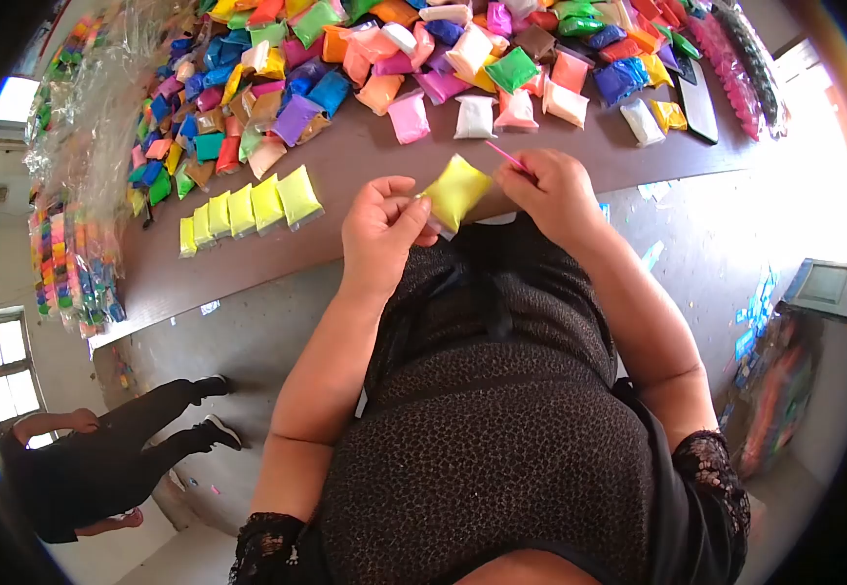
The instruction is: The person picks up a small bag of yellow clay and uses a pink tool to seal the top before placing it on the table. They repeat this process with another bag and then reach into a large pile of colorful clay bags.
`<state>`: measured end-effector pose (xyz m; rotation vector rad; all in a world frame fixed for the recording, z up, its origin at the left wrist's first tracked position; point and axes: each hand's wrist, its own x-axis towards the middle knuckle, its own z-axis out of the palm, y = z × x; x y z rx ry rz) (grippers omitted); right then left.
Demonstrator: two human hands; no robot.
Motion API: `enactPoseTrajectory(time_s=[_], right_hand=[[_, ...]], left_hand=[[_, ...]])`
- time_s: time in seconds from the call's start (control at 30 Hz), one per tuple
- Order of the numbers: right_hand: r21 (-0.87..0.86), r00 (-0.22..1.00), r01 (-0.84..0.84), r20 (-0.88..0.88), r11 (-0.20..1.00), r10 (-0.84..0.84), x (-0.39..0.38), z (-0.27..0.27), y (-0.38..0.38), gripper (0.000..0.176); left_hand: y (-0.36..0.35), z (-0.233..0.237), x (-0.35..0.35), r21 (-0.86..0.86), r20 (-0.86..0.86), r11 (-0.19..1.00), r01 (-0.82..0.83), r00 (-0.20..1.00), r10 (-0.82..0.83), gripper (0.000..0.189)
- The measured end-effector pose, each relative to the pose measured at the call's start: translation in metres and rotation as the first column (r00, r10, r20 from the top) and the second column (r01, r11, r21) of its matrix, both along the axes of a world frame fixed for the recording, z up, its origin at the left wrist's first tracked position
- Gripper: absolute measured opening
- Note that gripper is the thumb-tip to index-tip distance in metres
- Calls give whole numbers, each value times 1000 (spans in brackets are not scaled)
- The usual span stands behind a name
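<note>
A small yellow packet is held up between both hands above the near edge of the brown table. My left hand pinches the packet's lower left corner. My right hand holds its right side and also grips a thin pink stick that points up and left. A row of several yellow packets lies on the table to the left of my hands.
A big heap of small packets in many colours covers the far part of the table. Clear bags of packets hang at the left edge. Another person in black crouches on the floor at lower left. Boxes stand at right.
</note>
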<state>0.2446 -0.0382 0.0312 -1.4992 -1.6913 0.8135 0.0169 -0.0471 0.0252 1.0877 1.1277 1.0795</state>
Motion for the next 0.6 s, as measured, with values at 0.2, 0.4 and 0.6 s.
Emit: enactPoseTrajectory(time_s=[0.2, 0.4, 0.6], right_hand=[[223, 988, 33, 140, 974, -65, -1, -30, 39, 27], [241, 1000, 24, 11, 970, -28, 2, -27, 27, 18], [155, 997, 8, -72, 988, 4, 7, -23, 25, 19]], left_hand=[[12, -12, -6, 285, -692, 931, 226, 721, 36, 23], [11, -5, -19, 238, -696, 949, 207, 718, 18, 29], [21, 77, -48, 678, -604, 657, 329, 758, 244, 86]])
